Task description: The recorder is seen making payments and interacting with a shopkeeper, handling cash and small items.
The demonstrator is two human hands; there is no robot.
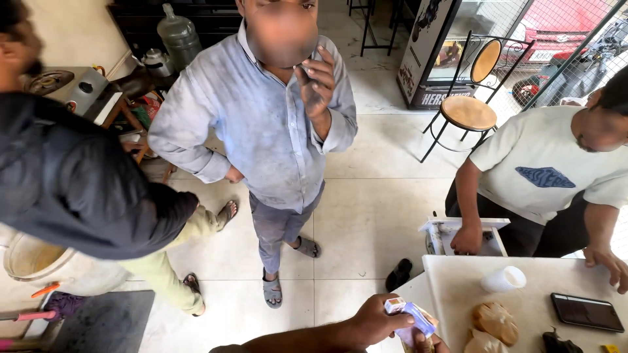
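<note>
Keep the left hand (373, 321) clamped on the small white-and-purple packet (409, 318), fingers round its sides, just off the near left corner of the tabletop (458, 287). Hold it level and clear of the brown buns (495, 321) lying on the tabletop, with the white cup (504, 279) and dark phone (587, 312) further in. Cannot tell whether the right hand (437, 342), a mere sliver beneath the packet, grips or lies open.

White counter (458, 287): cup (504, 279), phone (587, 312).
</note>
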